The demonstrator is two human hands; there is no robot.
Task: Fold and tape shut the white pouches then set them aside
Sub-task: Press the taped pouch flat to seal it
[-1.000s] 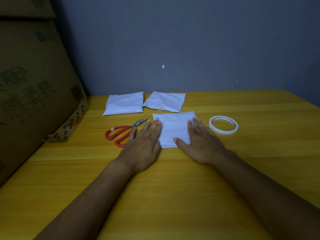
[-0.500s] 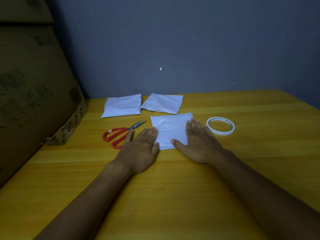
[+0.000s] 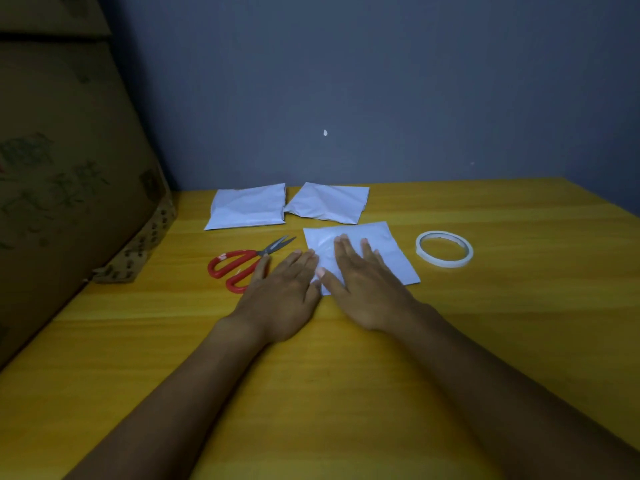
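Note:
A flat white pouch [image 3: 388, 247] lies on the yellow table [image 3: 346, 375] in front of me. My right hand [image 3: 367, 282] rests palm down across its left half, fingers spread and flat. My left hand [image 3: 284, 296] lies flat on the table just left of the pouch, its fingertips touching the pouch's left edge. Two more white pouches sit side by side near the wall, one on the left [image 3: 247, 206] and one on the right [image 3: 329, 202]. A white tape roll [image 3: 444, 248] lies right of the near pouch.
Red-handled scissors [image 3: 242, 265] lie left of the near pouch, partly under my left thumb. A large cardboard box [image 3: 69, 168] stands along the table's left side. A grey wall runs behind the table.
My right hand has slid left across the pouch, from its right edge onto its left half. My left hand has stayed at the pouch's left edge.

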